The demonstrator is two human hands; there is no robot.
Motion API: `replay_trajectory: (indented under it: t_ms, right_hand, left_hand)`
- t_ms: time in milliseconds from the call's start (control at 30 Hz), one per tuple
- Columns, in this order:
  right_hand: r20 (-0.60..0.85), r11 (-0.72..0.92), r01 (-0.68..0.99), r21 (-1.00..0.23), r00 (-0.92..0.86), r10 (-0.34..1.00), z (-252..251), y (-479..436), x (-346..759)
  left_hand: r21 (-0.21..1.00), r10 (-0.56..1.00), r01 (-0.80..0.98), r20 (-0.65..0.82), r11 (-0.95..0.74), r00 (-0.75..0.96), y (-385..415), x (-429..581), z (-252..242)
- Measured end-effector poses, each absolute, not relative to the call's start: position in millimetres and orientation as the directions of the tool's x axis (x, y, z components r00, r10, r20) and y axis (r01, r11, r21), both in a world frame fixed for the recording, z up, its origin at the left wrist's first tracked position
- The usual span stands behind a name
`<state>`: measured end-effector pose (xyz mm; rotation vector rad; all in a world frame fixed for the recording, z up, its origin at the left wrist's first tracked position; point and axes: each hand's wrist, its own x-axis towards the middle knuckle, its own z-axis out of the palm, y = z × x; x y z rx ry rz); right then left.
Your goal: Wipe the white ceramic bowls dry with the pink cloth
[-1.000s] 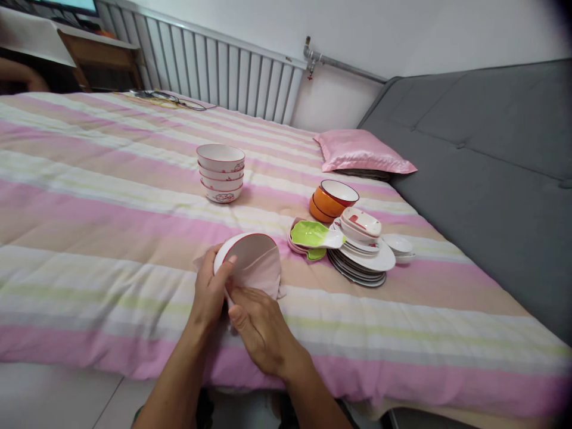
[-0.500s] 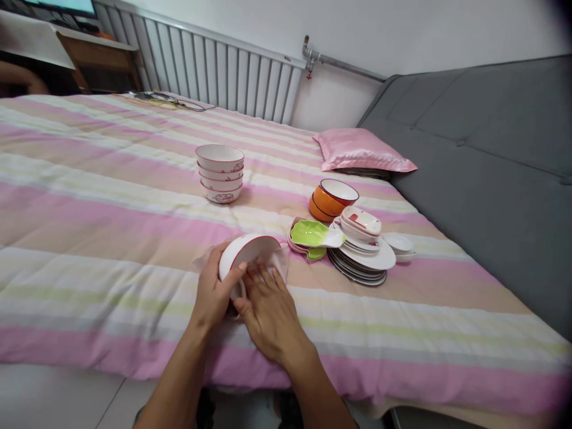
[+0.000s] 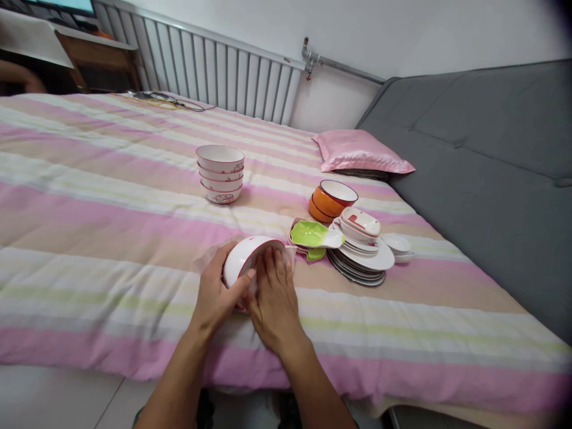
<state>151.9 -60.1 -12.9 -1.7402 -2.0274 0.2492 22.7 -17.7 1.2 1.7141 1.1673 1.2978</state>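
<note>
My left hand (image 3: pixel 218 292) grips a white bowl (image 3: pixel 243 257) with a red rim, tilted on its side just above the bed's near edge. Its thumb lies over the rim and its fingers go behind the outer wall. Flat against the bowl's mouth and inner side rests my right hand (image 3: pixel 274 304), fingers stretched out. A thin pale cloth or tissue (image 3: pixel 290 255) shows at both sides of the bowl; how much of it lies under my right palm is hidden. Beyond stands a stack of several similar bowls (image 3: pixel 220 158).
Right of my hands lie a green leaf-shaped dish (image 3: pixel 309 233), orange bowls (image 3: pixel 328 205), stacked plates (image 3: pixel 386 259) and small white dishes (image 3: pixel 397 242). Farther off are a pink pillow (image 3: pixel 361 150), a grey headboard (image 3: pixel 482 125), cables (image 3: pixel 179 102) and a radiator (image 3: pixel 201 59).
The bowl has shifted slightly right and turned in my left hand. My right hand has moved a little up and right, its fingers now deeper against the bowl's inner side.
</note>
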Motion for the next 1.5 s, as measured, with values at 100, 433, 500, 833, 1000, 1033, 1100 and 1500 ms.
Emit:
replay_trajectory:
  t_ms: [100, 433, 500, 833, 1000, 1033, 1100, 1500]
  right_hand:
    - [0.193, 0.17, 0.882, -0.439, -0.092, 0.977, -11.8, -61.1, 152.0]
    - [0.188, 0.184, 0.86, -0.477, -0.105, 0.976, -5.3, -67.8, 143.6]
    - [0.205, 0.206, 0.856, -0.474, -0.12, 0.971, -3.9, -68.9, 141.5]
    - [0.253, 0.356, 0.693, -0.627, -0.251, 0.934, 8.4, -74.7, 147.3]
    - [0.285, 0.416, 0.563, -0.714, -0.309, 0.907, 12.8, -78.3, 146.7]
    - [0.286, 0.417, 0.541, -0.73, -0.312, 0.906, 13.9, -79.2, 146.1]
    - [0.285, 0.415, 0.515, -0.751, -0.314, 0.906, 16.0, -80.7, 145.1]
    - [0.238, 0.405, 0.632, -0.66, -0.336, 0.911, 14.9, -79.3, 147.8]
  left_hand:
    - [0.904, 0.94, 0.262, 0.333, -0.339, 0.071, -16.5, 22.9, 2.0]
    - [0.931, 0.965, 0.274, 0.259, -0.243, -0.024, -17.1, 25.0, 3.6]
    - [0.939, 0.97, 0.265, 0.239, -0.221, -0.04, -16.6, 25.5, 3.4]
    - [0.958, 0.98, 0.235, 0.187, -0.167, -0.064, -13.2, 24.9, 2.2]
    - [0.956, 0.979, 0.242, 0.19, -0.168, -0.072, -13.4, 24.3, 2.5]
    - [0.956, 0.979, 0.241, 0.192, -0.17, -0.071, -13.2, 24.3, 2.6]
    - [0.955, 0.977, 0.239, 0.198, -0.175, -0.073, -12.8, 24.6, 2.9]
    - [0.953, 0.979, 0.25, 0.192, -0.17, -0.07, -14.1, 24.2, 3.3]
